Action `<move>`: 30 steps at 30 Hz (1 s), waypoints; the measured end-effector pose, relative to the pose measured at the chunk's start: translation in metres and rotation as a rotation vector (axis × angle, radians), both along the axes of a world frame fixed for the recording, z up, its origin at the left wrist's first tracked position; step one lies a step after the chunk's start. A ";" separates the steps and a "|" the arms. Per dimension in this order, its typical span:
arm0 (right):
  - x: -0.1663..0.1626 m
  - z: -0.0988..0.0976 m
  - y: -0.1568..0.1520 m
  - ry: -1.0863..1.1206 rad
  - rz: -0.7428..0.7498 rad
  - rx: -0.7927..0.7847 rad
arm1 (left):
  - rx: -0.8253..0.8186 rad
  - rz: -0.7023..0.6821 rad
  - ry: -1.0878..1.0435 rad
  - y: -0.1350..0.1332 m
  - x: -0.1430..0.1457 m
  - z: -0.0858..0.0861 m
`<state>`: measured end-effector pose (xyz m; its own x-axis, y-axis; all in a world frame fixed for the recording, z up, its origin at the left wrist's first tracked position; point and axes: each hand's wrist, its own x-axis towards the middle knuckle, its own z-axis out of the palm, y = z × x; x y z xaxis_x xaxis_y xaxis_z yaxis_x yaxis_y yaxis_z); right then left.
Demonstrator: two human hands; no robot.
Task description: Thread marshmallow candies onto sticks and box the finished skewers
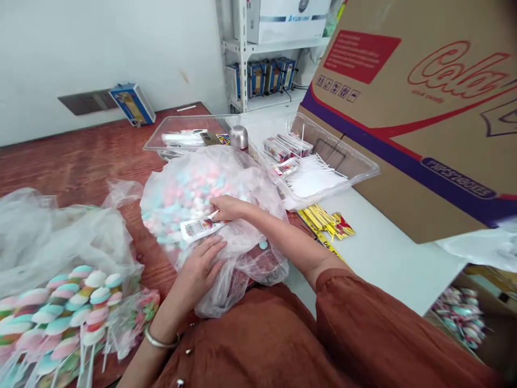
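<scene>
A large clear plastic bag [258, 194] lies spread in front of me, full of pastel pink, blue and white marshmallows [194, 196]. Over it, my right hand [228, 208] is closed on one end of a small white printed packet [197, 229]. My left hand [202, 267] rests on the near side of the bag, just below the packet, with its fingers stretched out over the plastic. A single blue marshmallow [263, 244] lies near the bag's right edge, below my right forearm.
Left are marshmallow skewers [64, 307] beside another plastic bag [72, 237]. Behind stand a clear bin [151, 141] and a metal-capped bottle [239, 137]. Right are a tray [363, 167] of white sticks [315, 178], yellow ties [321, 218] and a big cardboard box [404, 134].
</scene>
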<state>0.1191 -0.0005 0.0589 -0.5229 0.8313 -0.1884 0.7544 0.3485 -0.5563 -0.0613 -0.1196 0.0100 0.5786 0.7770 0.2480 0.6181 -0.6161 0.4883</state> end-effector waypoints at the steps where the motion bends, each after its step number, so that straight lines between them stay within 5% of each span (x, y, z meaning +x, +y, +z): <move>1: 0.001 -0.002 0.001 0.007 -0.027 0.022 | 0.011 0.010 -0.027 -0.001 -0.002 0.002; 7: 0.005 -0.001 -0.004 0.015 -0.125 0.200 | 0.076 0.075 -0.164 -0.009 -0.004 0.010; 10: 0.008 0.006 -0.010 0.021 -0.088 0.306 | -0.008 0.220 -0.290 -0.019 -0.007 0.021; 12: 0.013 0.014 -0.012 0.052 -0.049 0.384 | -0.170 0.351 -0.435 -0.023 -0.006 0.029; 15: 0.017 0.028 -0.015 0.127 0.028 0.430 | -0.625 0.501 -0.822 -0.022 0.003 0.037; 17: 0.016 0.036 -0.024 0.220 0.094 0.402 | -0.930 0.478 -1.158 -0.017 0.010 0.039; 19: 0.012 0.040 -0.036 0.350 0.150 0.302 | -1.050 0.387 -1.456 -0.012 0.017 0.040; 24: -0.002 0.034 -0.063 0.508 0.160 0.110 | -0.934 0.464 -1.849 -0.010 0.022 0.044; 30: -0.018 0.010 -0.081 0.848 -0.070 -0.166 | -0.701 0.585 -2.023 -0.027 0.016 0.054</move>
